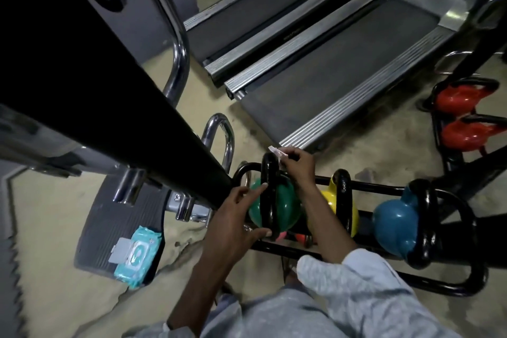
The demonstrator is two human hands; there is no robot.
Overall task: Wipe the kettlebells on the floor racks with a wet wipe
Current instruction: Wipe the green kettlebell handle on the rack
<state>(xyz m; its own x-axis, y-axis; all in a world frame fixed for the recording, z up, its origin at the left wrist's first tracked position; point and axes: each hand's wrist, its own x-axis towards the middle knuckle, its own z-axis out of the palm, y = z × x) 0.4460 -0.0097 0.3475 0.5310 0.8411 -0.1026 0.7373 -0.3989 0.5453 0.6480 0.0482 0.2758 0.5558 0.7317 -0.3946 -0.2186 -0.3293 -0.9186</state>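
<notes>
A green kettlebell (285, 204) with a black handle sits at the left end of a black floor rack (384, 281). My left hand (236, 221) rests on its near side, thumb and forefinger spread around the handle. Above the far end of that handle, my right hand (297, 163) pinches a small white wet wipe (277, 151). A yellow kettlebell (333, 199) and a blue kettlebell (392, 223) stand to the right in the same rack. Two red kettlebells (456, 99) sit in a second rack at far right.
A teal wet-wipe pack (137, 258), lid flipped up, lies on a grey footplate at lower left. A thick black machine beam (109, 96) and chrome bars (222, 140) crowd the left. Two treadmills (337, 68) lie beyond the rack.
</notes>
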